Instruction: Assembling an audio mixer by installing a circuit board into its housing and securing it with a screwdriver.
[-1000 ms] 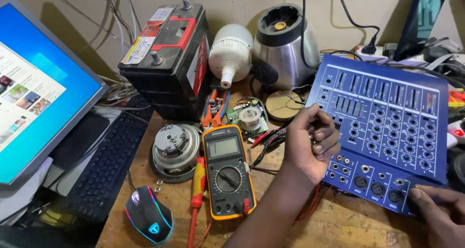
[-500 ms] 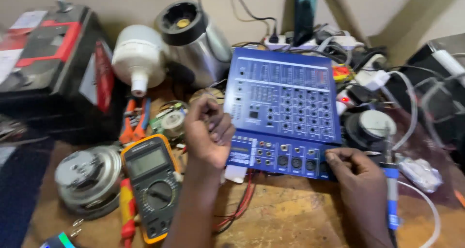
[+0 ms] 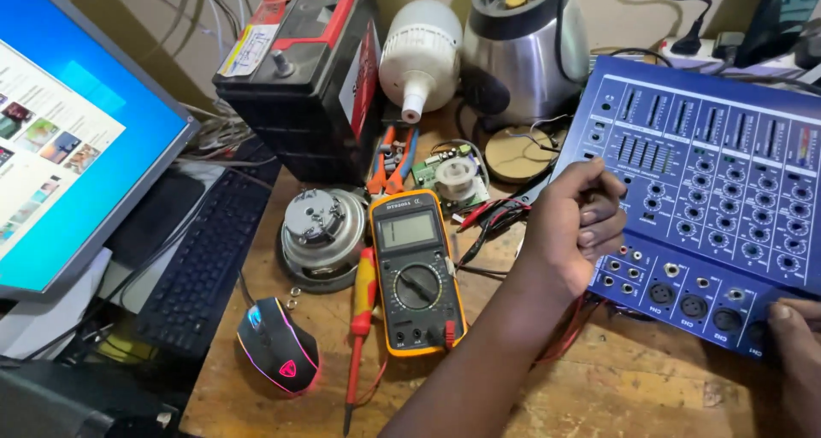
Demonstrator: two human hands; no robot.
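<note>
Blue mixer sits on the right side of the wooden desk, tilted a bit so its jack row faces the near edge. Left hand is curled into a loose fist at the mixer's left edge, fingers folded in and touching the panel next to the small jacks; I can't tell if they're pinching anything. Right hand only peeks in at the bottom right corner, resting on the mixer's near right corner by the big round sockets. Too little of it shows to say whether it's gripping or just lying there.

Just left of the left arm lies a yellow multimeter, face up, with a red screwdriver alongside it and a lit-up mouse further left. A round metal motor sits above the mouse, touching the multimeter's top left corner or close to it. Behind those: a black car battery, a white bulb lying on its side, and a steel blender base. Orange-handled pliers and a solder spool sit between the battery and the mixer. Keyboard and a lit monitor fill the left side. Red and black wires run under the left wrist.
</note>
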